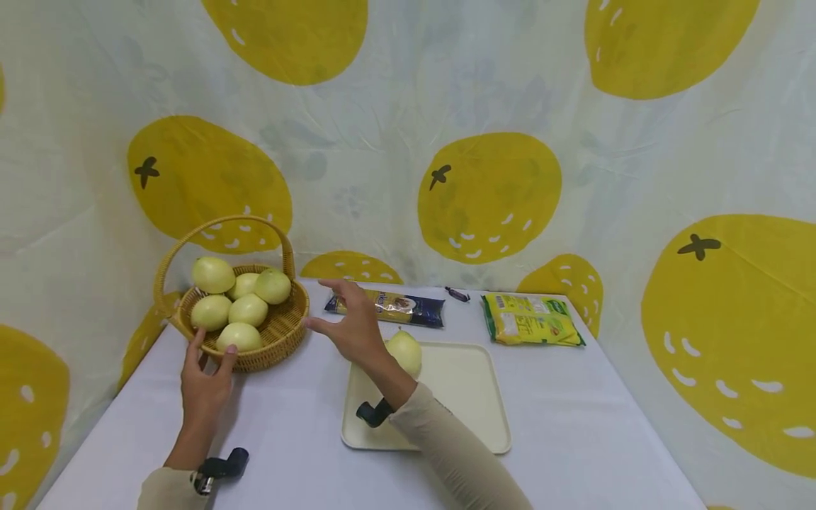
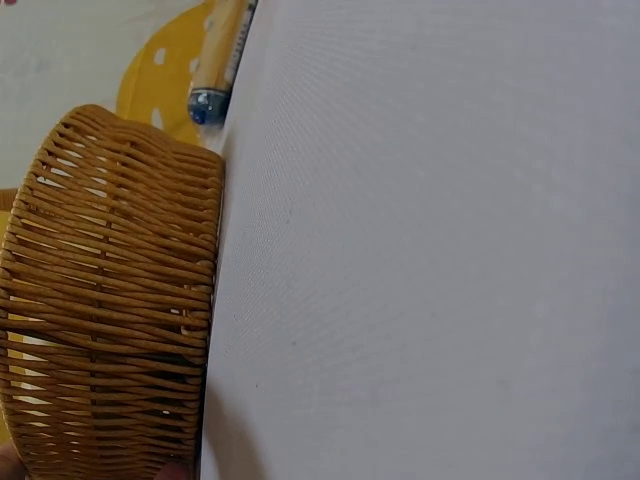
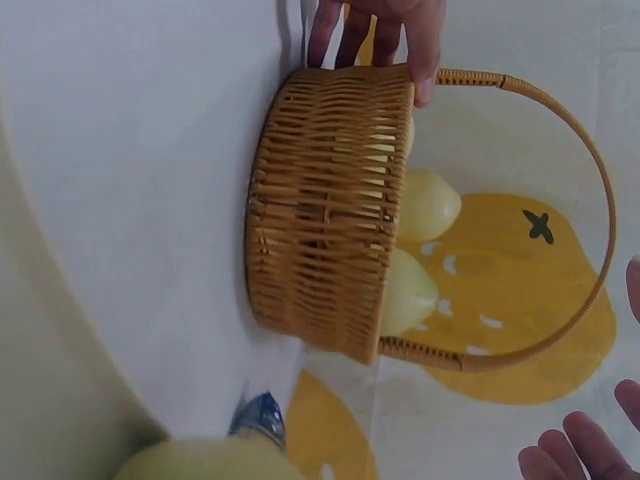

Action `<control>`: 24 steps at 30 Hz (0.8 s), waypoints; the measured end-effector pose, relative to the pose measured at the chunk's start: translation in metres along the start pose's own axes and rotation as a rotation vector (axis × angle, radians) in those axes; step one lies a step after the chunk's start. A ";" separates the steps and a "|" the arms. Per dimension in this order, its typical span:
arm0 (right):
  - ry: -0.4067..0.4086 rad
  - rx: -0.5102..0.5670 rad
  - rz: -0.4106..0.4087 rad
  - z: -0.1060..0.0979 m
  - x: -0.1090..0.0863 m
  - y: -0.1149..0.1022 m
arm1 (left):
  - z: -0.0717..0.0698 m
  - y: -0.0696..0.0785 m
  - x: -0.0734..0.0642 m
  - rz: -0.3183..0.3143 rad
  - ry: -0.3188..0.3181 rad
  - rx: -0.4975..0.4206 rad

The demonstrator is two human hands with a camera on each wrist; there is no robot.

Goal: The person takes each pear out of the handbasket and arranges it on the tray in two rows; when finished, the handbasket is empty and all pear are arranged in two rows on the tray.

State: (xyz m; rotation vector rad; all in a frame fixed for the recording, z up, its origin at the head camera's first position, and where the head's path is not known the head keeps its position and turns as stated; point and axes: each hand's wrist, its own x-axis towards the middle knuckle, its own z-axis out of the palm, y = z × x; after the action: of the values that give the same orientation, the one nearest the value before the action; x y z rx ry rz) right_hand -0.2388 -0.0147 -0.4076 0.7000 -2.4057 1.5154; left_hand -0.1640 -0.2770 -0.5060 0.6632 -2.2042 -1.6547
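A wicker basket with an arched handle stands at the left of the table, holding several pale yellow-green pears. My left hand grips its near-left rim, thumb and fingers against the wickerwork; the right wrist view also shows these fingers on the basket. Just right of the basket, my right hand is held in the air, thumb and fingers spread apart with nothing between them. Below and behind that hand, a single pear sits on a cream tray, partly hidden by the right wrist.
A blue and yellow packet lies behind the tray, partly covered by the right hand. Farther right are a small dark wrapped item and a yellow-green packet. A fruit-patterned curtain rises at the table's back edge.
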 end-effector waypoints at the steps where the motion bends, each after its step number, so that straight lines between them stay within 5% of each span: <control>1: -0.002 -0.006 0.001 0.005 0.003 0.000 | 0.000 0.000 0.000 0.003 0.000 0.001; 13: -0.060 -0.054 -0.062 0.062 0.040 0.020 | 0.002 0.001 -0.001 0.028 0.002 0.028; 24: -0.134 0.044 -0.089 0.097 0.064 0.038 | 0.002 0.000 -0.002 0.016 0.016 0.030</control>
State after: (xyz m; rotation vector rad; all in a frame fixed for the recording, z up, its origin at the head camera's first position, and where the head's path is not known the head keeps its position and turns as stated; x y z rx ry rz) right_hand -0.3065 -0.1053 -0.4540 0.9332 -2.4069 1.5353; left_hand -0.1629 -0.2744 -0.5061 0.6625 -2.2218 -1.6063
